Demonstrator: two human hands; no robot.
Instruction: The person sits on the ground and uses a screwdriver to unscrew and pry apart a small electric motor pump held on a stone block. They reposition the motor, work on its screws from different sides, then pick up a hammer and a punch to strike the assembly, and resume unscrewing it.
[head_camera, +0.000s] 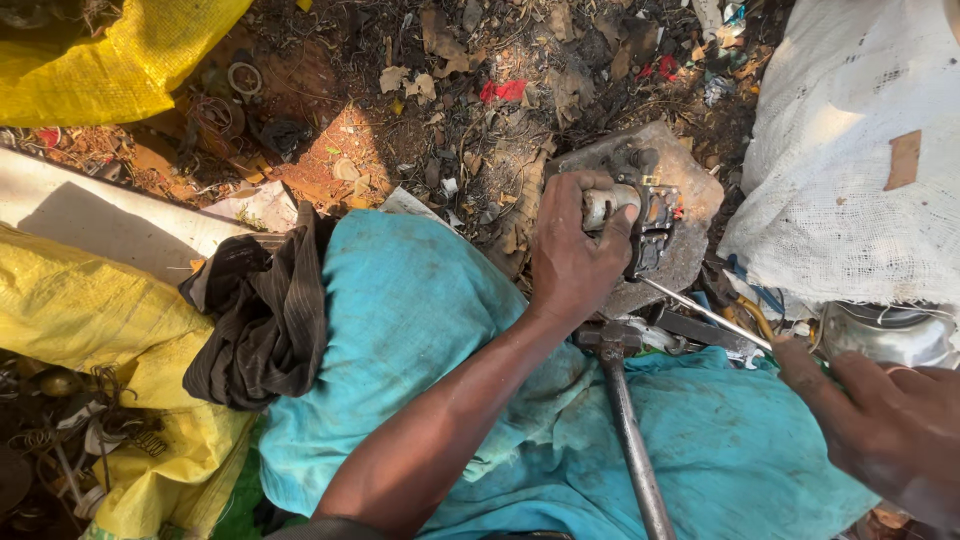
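Dismantling looked to be the step in hand: the left hand (572, 255) was closed firmly round a small grey metal motor-like part with a black bracket and brass contacts (632, 212), pressing it down on a flat grey stone slab (690, 250) that lay on the littered ground just beyond the knee. The right hand (880, 420) reached in from the lower right with its fingers loosely spread and nothing in its grip, close to a thin silver metal rod (705, 313) and a heap of wire scraps. A rusty steel hammer with a long grey handle (625, 410) lay across the faded turquoise cloth (420, 300) covering the lap, its head just under the left wrist. Judging from this, the next move would call for a tool in the free hand while the part stayed braced on the stone. Sacks ringed the spot: a yellow woven plastic sack (110, 60) at the upper left, another yellow sack (90, 320) at the left, and a white mesh sack (850, 150) at the right bearing a small brown cardboard tag (904, 158).
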